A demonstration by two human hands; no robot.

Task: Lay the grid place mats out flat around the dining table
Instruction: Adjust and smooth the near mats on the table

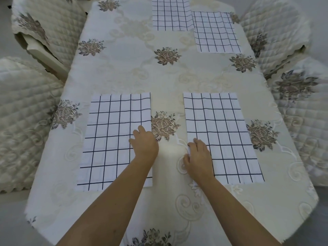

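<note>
head | I see left hand (144,142), fingers relaxed, resting on left mat (110,137) just left of flower (165,126) | right hand (198,157) fingers pinch the edge of right mat (227,135), just right of flower | third mat (171,14), fourth mat (215,31) flat on surface (124,68) well beyond flower, edges touching

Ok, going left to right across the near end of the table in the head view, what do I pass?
In order: near-left chair → near-left place mat → left hand → flower motif → right hand → near-right place mat → near-right chair.
</note>
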